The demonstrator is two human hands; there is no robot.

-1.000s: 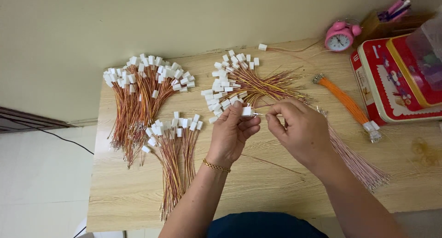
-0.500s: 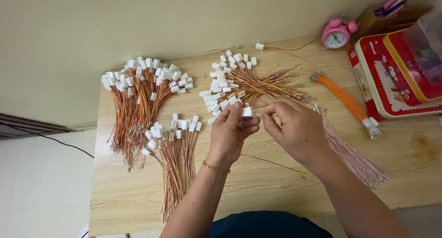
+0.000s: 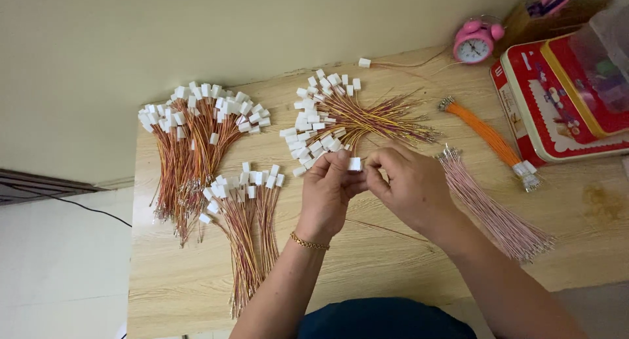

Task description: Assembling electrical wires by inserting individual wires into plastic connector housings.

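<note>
Drawn closer together since a second ago, left hand point(image 3: 325, 196) and right hand point(image 3: 407, 185) now meeting fingertip to fingertip over the counter point(image 3: 393, 260). Pinched between them, a small white connector point(image 3: 354, 164), left grip clenched on its body, right grip closed against its right edge, presumably on a thin wire too fine to make out. Just beyond the grip, a fan of yellow-and-red leads with white plugs point(image 3: 334, 119); well to the left, a large bundle point(image 3: 196, 136) and a smaller one point(image 3: 242, 208) of the same kind. To the right of the grip, loose pink wires point(image 3: 491, 204), then an orange bunch point(image 3: 488, 132), a red tin point(image 3: 557, 96) and a pink alarm clock point(image 3: 475, 42) farther off. Likely trouble from here: wire tip missing its slot or bending if pushed at an angle; connector slipping from so slight a pinch and dropping among the near pile; right forearm brushing the pink wires and scattering them.
</note>
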